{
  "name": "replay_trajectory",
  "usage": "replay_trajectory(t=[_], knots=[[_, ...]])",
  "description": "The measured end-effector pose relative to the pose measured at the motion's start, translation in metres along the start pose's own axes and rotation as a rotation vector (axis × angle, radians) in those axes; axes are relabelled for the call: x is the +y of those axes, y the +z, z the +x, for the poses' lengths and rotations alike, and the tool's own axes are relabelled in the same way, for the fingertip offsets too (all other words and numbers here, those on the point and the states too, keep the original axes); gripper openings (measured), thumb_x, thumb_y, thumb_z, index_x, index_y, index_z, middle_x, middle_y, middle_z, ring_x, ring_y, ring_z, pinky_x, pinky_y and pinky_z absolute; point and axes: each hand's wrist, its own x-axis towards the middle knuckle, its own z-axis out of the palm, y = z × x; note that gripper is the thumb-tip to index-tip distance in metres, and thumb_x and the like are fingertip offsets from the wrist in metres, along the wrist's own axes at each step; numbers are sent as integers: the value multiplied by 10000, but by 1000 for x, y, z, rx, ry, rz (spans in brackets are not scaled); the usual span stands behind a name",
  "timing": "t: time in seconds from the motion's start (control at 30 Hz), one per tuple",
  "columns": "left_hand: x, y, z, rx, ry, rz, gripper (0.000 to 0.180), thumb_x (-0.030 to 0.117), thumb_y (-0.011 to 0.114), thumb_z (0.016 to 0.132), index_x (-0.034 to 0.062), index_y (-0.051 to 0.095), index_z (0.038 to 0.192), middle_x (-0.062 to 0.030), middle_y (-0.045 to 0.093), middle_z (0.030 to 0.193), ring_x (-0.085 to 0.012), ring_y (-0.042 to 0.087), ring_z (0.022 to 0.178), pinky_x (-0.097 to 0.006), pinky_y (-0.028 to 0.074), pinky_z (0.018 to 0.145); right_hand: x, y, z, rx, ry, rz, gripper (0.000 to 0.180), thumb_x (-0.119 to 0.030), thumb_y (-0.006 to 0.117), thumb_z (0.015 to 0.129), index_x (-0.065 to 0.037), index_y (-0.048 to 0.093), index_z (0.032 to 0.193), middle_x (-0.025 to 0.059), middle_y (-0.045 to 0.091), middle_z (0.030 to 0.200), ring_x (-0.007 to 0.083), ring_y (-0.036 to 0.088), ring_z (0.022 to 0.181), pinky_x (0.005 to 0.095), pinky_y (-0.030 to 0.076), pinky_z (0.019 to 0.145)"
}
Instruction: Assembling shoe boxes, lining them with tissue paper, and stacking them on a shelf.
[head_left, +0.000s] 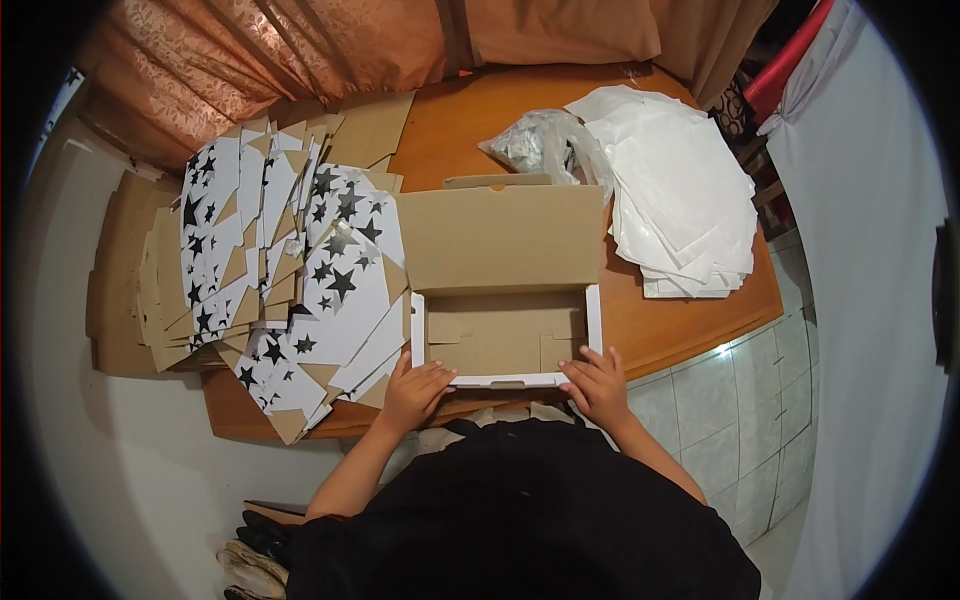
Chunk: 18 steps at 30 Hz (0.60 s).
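Observation:
In front of me on the table stands a cardboard box [500, 332], brown inside with white rims. Its brown lid [502, 238] is raised at the far side, and nothing lies in the box. My left hand [416, 390] grips the near left corner, fingers over the rim. At the near right corner my right hand [600, 390] holds the wall the same way, with the fingertips bent over the edge.
Flat cardboard blanks [335, 285] printed with black stars are heaped at left on the wooden table [440, 130]. White paper sheets [680, 190] are stacked at right, beside a clear plastic bag [545, 145] with small contents. Brown curtains [370, 50] hang behind.

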Motion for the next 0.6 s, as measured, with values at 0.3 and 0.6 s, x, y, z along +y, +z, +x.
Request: replay_trajectory(t=[0.3, 0.6], knots=[[6, -35, 71, -420, -63, -212, 452, 366, 428, 922, 128, 444, 1305, -91, 469, 1318, -241, 361, 1290, -567, 151, 1062, -16, -26, 73, -311, 73, 142, 277, -308, 503, 887, -122, 619, 1057, 58, 603, 1133, 249, 508, 1142, 556, 172, 1041], [-2, 60, 120, -1287, -254, -47, 888, 665, 362, 832, 200, -68, 1454, -131, -137, 1504, -291, -101, 1393, -535, 16, 1083, 7, 73, 116, -1392, 104, -94, 806, -647, 400, 831, -298, 30, 1456, 64, -179, 1504, 209, -121, 1395, 577, -2, 1068]])
